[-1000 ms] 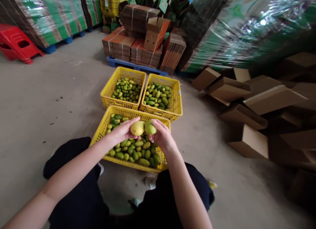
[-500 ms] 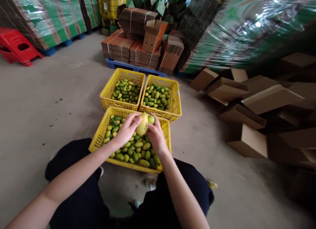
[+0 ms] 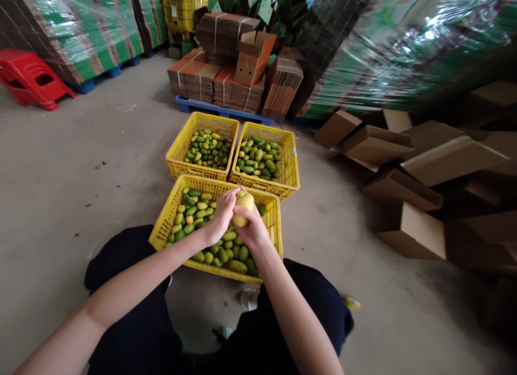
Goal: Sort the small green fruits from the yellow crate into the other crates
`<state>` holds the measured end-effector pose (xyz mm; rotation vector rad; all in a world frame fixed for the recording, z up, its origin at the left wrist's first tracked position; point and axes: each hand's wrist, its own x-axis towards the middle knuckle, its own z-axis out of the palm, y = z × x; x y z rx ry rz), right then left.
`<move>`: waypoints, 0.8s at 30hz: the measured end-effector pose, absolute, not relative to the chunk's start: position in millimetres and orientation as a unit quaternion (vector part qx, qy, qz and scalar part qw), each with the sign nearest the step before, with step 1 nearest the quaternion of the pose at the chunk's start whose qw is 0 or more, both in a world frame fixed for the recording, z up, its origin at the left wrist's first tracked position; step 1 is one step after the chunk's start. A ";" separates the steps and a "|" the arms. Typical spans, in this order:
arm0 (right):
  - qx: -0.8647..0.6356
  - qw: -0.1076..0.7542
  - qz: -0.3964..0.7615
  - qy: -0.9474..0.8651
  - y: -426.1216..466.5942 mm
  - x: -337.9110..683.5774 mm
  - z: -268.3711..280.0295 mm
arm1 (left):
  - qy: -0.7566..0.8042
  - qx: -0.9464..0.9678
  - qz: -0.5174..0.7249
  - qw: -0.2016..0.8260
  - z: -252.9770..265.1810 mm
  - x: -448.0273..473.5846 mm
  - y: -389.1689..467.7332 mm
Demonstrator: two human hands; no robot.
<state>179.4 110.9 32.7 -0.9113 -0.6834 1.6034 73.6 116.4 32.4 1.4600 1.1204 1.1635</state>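
Landmark = front crate (image 3: 277,229), yellow, on the floor just ahead of the wearer's dark trousers (image 3: 117,251)

Over front crate: right hand (image 3: 252,222) has its grip closed round a yellow-green fruit (image 3: 244,205), thumb across the near face. Left hand (image 3: 224,210) is curled against the fruit's left side, fingers up near its top; can't tell whether that grip carries anything itself. Greener patch at the fruit's top edge could be a second piece, too covered to say

In front crate: loose fruit (image 3: 237,266), green to yellow, spread over most of the bottom

Status, my read: mid-job. Done: one fruit is up out of the crates and in hand. Left: it's not set down anywhere yet, and front crate has plenty of pieces in it. Both crates behind it hold fruit too. Can't tell from this which crate the held one belongs to

Just behind front crate: back-left crate (image 3: 197,169) and back-right crate (image 3: 264,185), side by side, fruit lying well below both rims

Right of front crate, well apart: open cartons (image 3: 418,235) jumbled together

Farther behind front crate: blue pallet (image 3: 220,109) with strapped flat cartons (image 3: 238,90); red stool (image 3: 38,81) off to the left
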 end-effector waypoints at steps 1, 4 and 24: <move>-0.371 0.542 0.690 -0.305 108.7 181.3 38.6 | 0.471 0.602 0.463 0.448 34.6 69.4 120.1; -0.340 0.510 0.704 -0.358 101.9 187.3 51.2 | 0.505 0.651 0.408 0.393 42.4 53.8 131.2; -0.539 0.508 0.128 -0.659 104.8 221.9 59.6 | 0.368 0.741 0.491 0.274 74.4 36.3 133.8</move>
